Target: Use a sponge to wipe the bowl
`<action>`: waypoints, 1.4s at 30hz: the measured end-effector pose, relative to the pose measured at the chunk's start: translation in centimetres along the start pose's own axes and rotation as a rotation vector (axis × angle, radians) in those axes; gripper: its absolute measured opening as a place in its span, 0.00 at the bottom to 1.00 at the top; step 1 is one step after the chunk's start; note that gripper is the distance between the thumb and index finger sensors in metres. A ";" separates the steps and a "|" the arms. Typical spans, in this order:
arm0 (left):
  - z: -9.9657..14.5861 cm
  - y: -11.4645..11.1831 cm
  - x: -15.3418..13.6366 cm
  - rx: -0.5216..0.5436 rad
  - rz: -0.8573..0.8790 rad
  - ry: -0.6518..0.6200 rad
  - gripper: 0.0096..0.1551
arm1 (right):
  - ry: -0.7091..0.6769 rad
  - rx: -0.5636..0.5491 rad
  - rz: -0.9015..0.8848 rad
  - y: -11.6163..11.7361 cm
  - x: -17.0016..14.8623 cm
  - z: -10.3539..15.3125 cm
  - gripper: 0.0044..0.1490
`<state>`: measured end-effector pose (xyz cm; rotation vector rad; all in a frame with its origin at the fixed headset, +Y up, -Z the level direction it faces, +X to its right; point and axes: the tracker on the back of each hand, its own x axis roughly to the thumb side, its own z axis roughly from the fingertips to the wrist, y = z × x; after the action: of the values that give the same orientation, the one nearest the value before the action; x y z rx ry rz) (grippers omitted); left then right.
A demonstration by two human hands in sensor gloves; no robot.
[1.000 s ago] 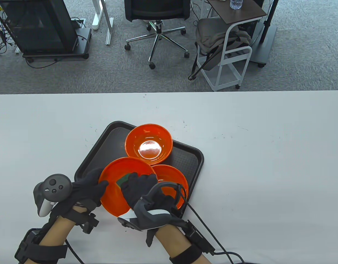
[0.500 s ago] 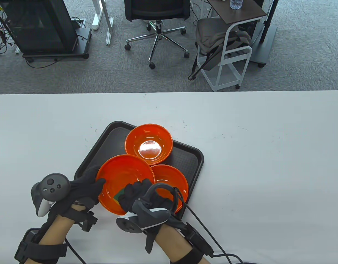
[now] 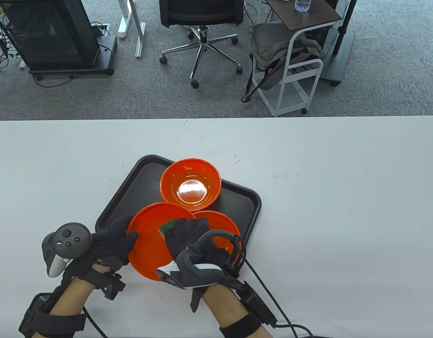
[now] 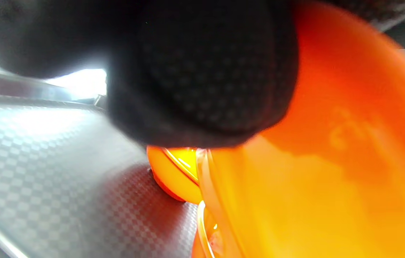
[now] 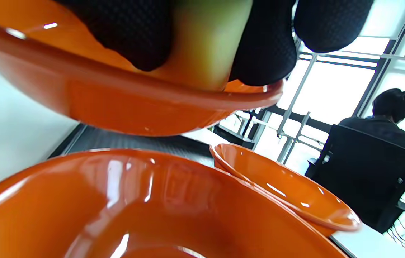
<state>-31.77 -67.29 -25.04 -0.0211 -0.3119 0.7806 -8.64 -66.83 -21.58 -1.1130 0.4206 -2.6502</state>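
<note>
Both hands work on one tilted orange bowl (image 3: 151, 239) above the near edge of the black tray (image 3: 131, 186): left hand (image 3: 110, 239) grips its left rim, right hand (image 3: 188, 237) pinches a green sponge (image 3: 165, 228) inside it. Two more orange bowls (image 3: 190, 185) sit on the tray, one partly hidden behind the right hand. White table (image 3: 343, 211); office chair (image 3: 202, 21) beyond.

Left wrist view: glove blocks most; textured tray floor (image 4: 44, 179).

Right wrist view: fingers (image 5: 263, 46) clamp the sponge against the rim; a seated person (image 5: 385, 125) behind.
</note>
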 end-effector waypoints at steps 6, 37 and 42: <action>-0.1 -0.4 0.0 -0.003 -0.011 -0.018 0.35 | -0.160 -0.103 -0.124 -0.4 1.6 -0.5 0.31; 0.3 -0.4 0.9 -0.031 -0.033 -0.042 0.34 | 0.043 -0.002 0.008 -0.5 0.6 -0.5 0.31; 0.4 -0.8 1.3 -0.023 -0.042 -0.064 0.35 | -0.010 -0.108 -0.104 -0.8 1.2 -0.4 0.31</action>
<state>-30.45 -67.01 -24.19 -0.0112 -0.3806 0.7370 -9.85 -66.40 -20.75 -1.2113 0.5228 -2.7387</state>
